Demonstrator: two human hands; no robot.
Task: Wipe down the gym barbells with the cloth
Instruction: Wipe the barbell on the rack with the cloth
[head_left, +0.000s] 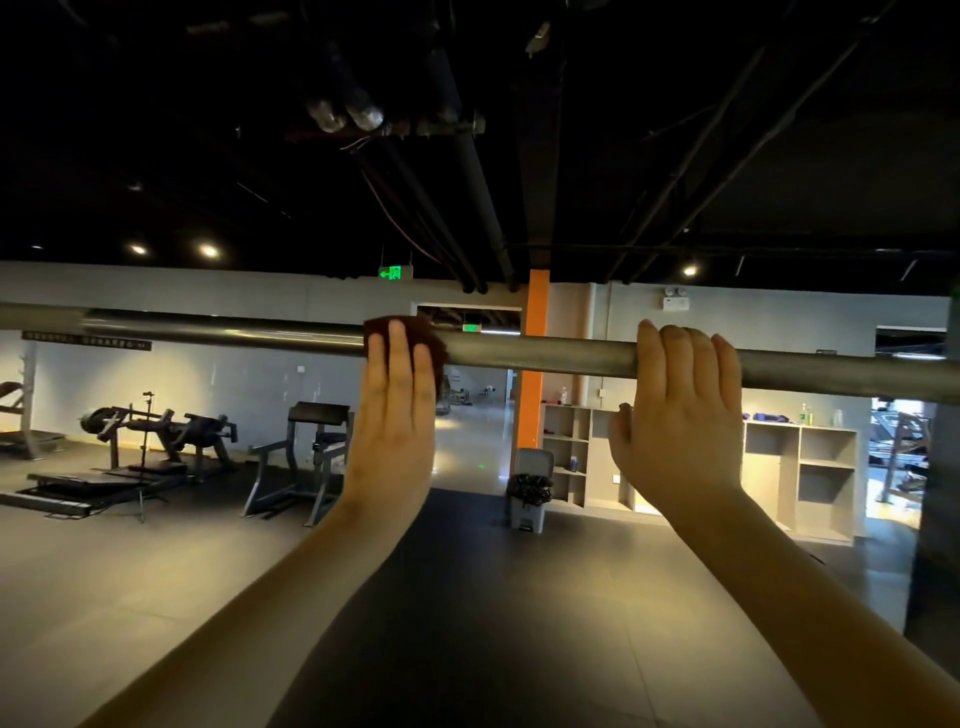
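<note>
A grey steel barbell (540, 354) runs across the whole view at head height, from left to right. A dark red cloth (434, 343) is wrapped over the bar near the middle. My left hand (397, 410) reaches up and holds the cloth against the bar, its fingers hooked over the top. Further right, my right hand (680, 410) grips the bare bar with its fingers curled over it and the thumb below.
Beyond the bar lies an open gym floor. Weight benches and machines (156, 431) stand at the left, a grey bin (530, 488) and an orange pillar (535, 364) in the middle, open shelving (800, 467) at the right.
</note>
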